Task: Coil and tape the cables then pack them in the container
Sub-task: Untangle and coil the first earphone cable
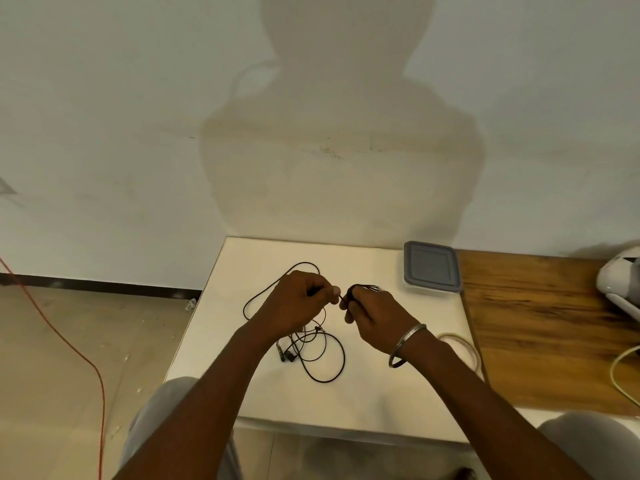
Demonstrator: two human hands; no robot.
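A thin black cable point(320, 355) lies in loose loops on the white table point(374, 393), with its plugs near the front left of the tangle. My left hand point(299, 301) pinches a stretch of the cable above the table. My right hand point(372, 315), a metal bangle on its wrist, holds a small coiled bundle of the same cable point(358, 291) between its fingers. The two hands are close together over the table's middle. A container with a grey lid point(431, 266) stands closed at the back right corner. A roll of clear tape point(464, 348) lies partly hidden behind my right wrist.
A wooden surface point(547, 327) adjoins the table on the right, with a white device point(621, 282) and a pale cord point(623, 372) at its far edge. An orange cord point(86, 365) runs across the floor on the left. A wall stands directly behind the table.
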